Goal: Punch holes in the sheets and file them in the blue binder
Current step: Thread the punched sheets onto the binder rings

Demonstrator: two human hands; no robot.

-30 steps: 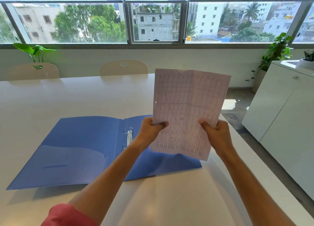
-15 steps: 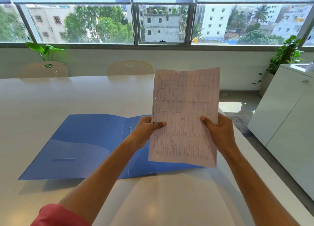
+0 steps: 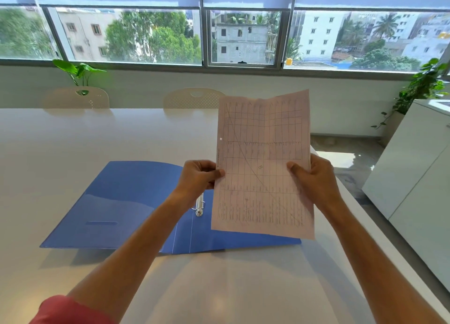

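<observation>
The left hand (image 3: pixel 198 176) pinches the left edge of the sheet (image 3: pixel 263 167), thumb on the front and fingers curled behind. The right hand (image 3: pixel 316 177) grips the right edge the same way. Between them the sheet stands nearly upright in the air, above the right half of the binder (image 3: pixel 121 202). One punched hole (image 3: pixel 220 138) shows near its left edge; a second is probably hidden behind the left thumb.

Compared with a second ago, the sheet has turned squarer to the camera and come a little closer, and its left edge now hangs just above the rings (image 3: pixel 199 205). That suggests punching is finished for this sheet and the filing step is underway. Next the holes must be lined up with the rings.

The binder lies open and flat on the worktop (image 3: pixel 73 141). No punch is in view.
</observation>
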